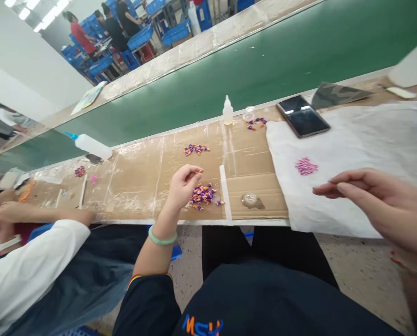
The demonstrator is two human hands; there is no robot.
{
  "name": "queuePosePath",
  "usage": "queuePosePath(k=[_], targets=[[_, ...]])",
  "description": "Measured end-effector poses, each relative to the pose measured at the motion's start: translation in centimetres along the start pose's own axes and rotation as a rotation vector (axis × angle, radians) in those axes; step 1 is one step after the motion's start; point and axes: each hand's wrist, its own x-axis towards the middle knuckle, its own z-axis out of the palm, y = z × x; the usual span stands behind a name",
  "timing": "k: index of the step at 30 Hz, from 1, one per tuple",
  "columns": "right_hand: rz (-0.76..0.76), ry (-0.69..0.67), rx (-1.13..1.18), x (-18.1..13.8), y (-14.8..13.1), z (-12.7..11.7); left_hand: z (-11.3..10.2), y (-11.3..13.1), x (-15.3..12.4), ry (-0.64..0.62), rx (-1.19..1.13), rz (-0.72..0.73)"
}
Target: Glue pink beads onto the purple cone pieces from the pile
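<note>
My left hand (183, 183) is curled above a heap of small purple and orange pieces (202, 193) on the taped cardboard worktop (141, 172). Its thumb and fingers pinch one small orange piece. My right hand (376, 200) hovers over a white cloth (351, 154), fingers stretched out and held together, nothing in it. A small pile of pink pieces (306, 166) lies on the cloth just left of that hand.
A second purple-orange heap (196, 149), a small glue bottle (228, 111), a clear cap (249, 199), a phone (302, 115) and a big squeeze bottle (91, 144) lie about. A co-worker's white sleeve (29, 266) rests at left. A green conveyor belt (264, 60) runs behind.
</note>
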Motion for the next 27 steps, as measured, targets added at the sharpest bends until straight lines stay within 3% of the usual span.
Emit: queuePosePath(k=[3,6,12,18,23,27], targets=[[0.06,-0.001,0.103,-0.5,-0.6,-0.4,-0.2,1.2,-1.2,0.007,-0.128,-0.015],[0.022,0.011,0.112,-0.3,-0.2,-0.7,-0.2,1.1,-2.0,0.04,-0.282,-0.152],[-0.165,0.03,-0.258,1.8,2.5,-0.4,1.6,1.5,-3.1,-0.003,-0.649,-0.298],[-0.228,-0.04,-0.408,4.0,3.3,1.9,3.4,2.8,-4.0,0.149,-0.743,-0.334],[-0.229,-0.028,-0.482,4.6,3.5,3.3,3.9,2.4,-5.0,0.063,-0.776,-0.343],[-0.22,-0.017,-0.524,4.9,3.4,3.6,4.3,2.1,-5.7,0.066,-0.819,-0.386]])
